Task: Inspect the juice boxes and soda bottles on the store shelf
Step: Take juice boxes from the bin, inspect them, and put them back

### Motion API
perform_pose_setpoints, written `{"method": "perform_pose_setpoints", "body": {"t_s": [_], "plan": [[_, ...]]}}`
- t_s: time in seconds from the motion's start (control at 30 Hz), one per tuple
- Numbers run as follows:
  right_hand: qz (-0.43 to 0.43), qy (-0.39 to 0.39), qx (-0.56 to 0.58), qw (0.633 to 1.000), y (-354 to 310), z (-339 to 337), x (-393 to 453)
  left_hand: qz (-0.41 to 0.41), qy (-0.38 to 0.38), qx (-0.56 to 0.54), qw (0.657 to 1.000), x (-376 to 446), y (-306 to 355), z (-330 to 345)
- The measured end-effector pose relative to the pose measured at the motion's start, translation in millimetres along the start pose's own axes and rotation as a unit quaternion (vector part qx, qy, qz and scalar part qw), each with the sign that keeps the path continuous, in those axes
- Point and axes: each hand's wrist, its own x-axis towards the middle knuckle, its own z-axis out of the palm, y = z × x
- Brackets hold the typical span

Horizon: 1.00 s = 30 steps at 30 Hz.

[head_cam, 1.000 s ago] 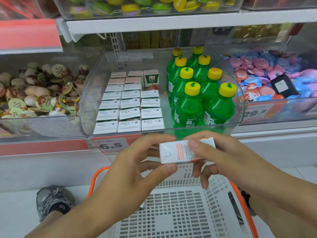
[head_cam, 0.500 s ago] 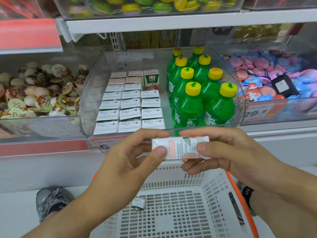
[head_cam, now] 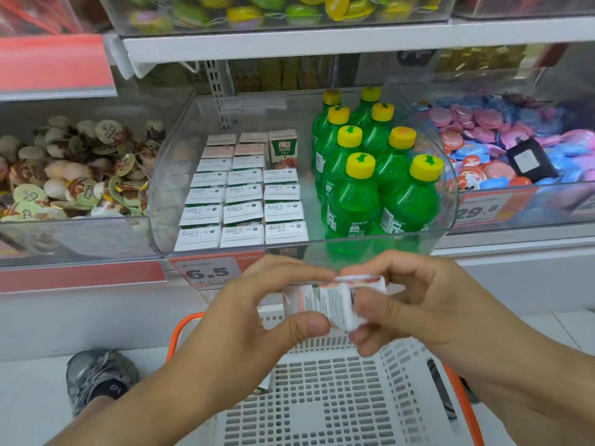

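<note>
A small white and orange juice box (head_cam: 331, 300) is held between both hands in front of the shelf, above the basket. My left hand (head_cam: 257, 320) pinches its left end between thumb and fingers. My right hand (head_cam: 415, 304) grips its right end, fingers curled around it. Behind, a clear curved bin (head_cam: 225, 123) holds rows of white-topped juice boxes (head_cam: 244, 204) on its left side and several green soda bottles (head_cam: 370, 175) with yellow caps on its right side.
A white shopping basket (head_cam: 338, 397) with orange handles sits below my hands. A 6.5 price tag (head_cam: 207, 272) hangs on the shelf edge. Bins of wrapped sweets (head_cam: 74, 169) and pink and blue packets (head_cam: 502, 140) flank the middle bin. A grey shoe (head_cam: 96, 378) stands at lower left.
The juice box has been turned in my hands, from lying lengthwise with a long side up to showing a printed side face. Both hands have moved closer together.
</note>
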Motion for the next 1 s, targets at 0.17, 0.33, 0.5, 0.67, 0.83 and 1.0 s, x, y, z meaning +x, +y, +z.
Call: {"method": "perform_pose_setpoints", "body": {"t_s": [0.17,0.33,0.5,0.67,0.83,1.0], "plan": [[0.015,0.028,0.022,0.999,-0.7,1.6,1.4,0.071,0.048,0.112,0.99,-2.7,12.9,5.6],[-0.001,0.045,0.012,0.999,-0.1,4.8,1.0,0.082,0.058,0.108,0.989,-1.4,18.9,7.7],[-0.028,0.038,0.023,0.999,-3.2,1.0,4.6,0.023,0.067,0.022,0.997,0.9,11.9,4.6],[-0.04,0.024,0.001,0.999,0.5,-3.7,4.1,0.024,0.053,-0.015,0.998,0.9,9.6,5.4],[-0.06,0.023,-0.038,0.997,1.9,-4.4,5.0,0.025,0.063,-0.084,0.994,-1.2,9.5,8.9],[-0.078,-0.035,-0.233,0.969,8.2,-10.1,3.3,-0.034,0.079,-0.259,0.962,-4.3,9.9,16.0]]}}
